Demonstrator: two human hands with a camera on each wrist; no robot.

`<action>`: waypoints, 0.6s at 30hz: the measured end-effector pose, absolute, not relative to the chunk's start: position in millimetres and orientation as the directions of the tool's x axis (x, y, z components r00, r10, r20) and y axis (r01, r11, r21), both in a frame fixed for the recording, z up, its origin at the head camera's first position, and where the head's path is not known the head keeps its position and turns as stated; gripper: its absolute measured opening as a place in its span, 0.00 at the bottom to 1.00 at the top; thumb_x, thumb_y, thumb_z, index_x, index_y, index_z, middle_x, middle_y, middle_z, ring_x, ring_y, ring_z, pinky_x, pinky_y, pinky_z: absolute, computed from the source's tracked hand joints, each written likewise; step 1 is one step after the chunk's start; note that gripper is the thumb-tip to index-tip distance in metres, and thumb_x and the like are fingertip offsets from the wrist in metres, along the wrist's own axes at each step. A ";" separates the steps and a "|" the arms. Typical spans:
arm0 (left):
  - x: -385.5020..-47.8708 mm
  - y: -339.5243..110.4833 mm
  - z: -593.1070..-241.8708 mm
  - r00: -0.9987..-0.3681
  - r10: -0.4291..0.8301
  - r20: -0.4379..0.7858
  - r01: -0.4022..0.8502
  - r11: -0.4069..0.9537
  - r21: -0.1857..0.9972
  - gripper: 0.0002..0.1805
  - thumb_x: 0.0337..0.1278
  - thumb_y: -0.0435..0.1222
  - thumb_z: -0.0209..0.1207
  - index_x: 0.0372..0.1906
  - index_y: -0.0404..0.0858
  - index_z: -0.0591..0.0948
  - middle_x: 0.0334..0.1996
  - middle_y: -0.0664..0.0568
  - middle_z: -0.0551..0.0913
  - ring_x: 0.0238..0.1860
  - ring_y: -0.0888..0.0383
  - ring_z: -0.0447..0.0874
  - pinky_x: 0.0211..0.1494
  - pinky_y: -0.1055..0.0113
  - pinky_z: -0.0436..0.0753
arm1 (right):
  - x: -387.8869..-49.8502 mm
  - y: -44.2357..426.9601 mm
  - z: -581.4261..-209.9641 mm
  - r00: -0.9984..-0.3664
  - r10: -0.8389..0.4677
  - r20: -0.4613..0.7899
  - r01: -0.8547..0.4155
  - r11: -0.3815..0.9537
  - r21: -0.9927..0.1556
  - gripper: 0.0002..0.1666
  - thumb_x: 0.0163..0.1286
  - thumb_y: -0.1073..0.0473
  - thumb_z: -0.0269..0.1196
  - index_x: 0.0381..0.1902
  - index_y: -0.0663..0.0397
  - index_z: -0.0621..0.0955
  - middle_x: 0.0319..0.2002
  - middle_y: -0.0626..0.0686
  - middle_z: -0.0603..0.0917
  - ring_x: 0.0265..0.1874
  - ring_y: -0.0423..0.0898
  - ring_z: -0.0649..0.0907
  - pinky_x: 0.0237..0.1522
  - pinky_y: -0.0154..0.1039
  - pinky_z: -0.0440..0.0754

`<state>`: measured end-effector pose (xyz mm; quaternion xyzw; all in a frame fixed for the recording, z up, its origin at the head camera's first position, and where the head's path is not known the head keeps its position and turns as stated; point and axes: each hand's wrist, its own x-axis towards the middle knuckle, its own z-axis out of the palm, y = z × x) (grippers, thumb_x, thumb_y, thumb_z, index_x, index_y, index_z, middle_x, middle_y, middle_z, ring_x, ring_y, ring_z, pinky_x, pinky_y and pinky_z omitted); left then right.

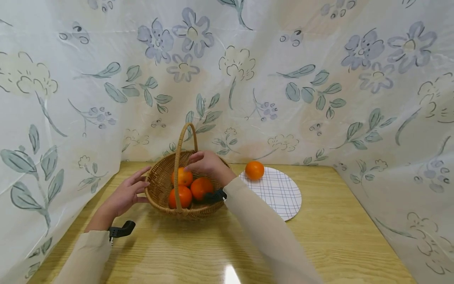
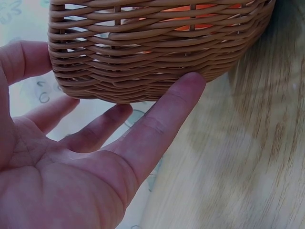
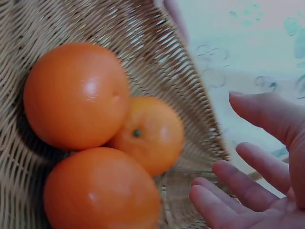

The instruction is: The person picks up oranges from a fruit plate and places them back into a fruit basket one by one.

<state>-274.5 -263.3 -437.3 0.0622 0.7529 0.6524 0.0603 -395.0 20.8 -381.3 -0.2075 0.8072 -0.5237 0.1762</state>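
A wicker basket (image 1: 159, 177) with a tall handle stands at the table's back left and holds three oranges, one of them (image 1: 202, 188) nearest the right wrist. Against the basket's left side rests my left hand (image 1: 129, 192), its fingers spread and fairly straight; the left wrist view shows the thumb and fingertips at the woven wall (image 2: 157, 52). My right hand (image 1: 209, 163) hovers over the basket's right part, its fingers loosely extended. In the right wrist view that hand (image 3: 267, 186) has nothing in it, and the oranges (image 3: 76, 95) lie apart from its fingers.
Right of the basket lies a round white checked mat (image 1: 280, 193), with another orange (image 1: 254, 170) at its back left edge. Floral curtains (image 1: 248, 79) enclose the wooden table (image 1: 319, 236) at the back and both sides. A black device sits on each wrist.
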 end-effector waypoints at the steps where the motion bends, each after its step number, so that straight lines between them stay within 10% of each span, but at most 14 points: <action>1: -274.6 -263.2 -437.5 -0.985 0.172 -0.009 0.016 0.141 0.990 0.38 0.82 0.39 0.46 0.85 0.45 0.41 0.76 0.26 0.50 0.64 0.42 0.77 0.51 0.51 0.89 | -395.0 24.1 -378.8 -0.848 -0.526 -0.061 -0.152 0.353 -0.923 0.30 0.59 0.55 0.77 0.59 0.54 0.84 0.57 0.53 0.85 0.57 0.52 0.82 0.64 0.52 0.80; 18: -269.2 -268.3 -435.4 -0.980 0.197 -0.014 0.018 0.161 0.987 0.38 0.82 0.38 0.45 0.85 0.46 0.41 0.76 0.25 0.49 0.69 0.32 0.69 0.51 0.52 0.89 | -376.7 95.6 -368.0 -0.859 -0.508 0.070 -0.125 0.075 -0.989 0.29 0.66 0.61 0.72 0.65 0.51 0.81 0.66 0.55 0.81 0.62 0.51 0.82 0.66 0.44 0.80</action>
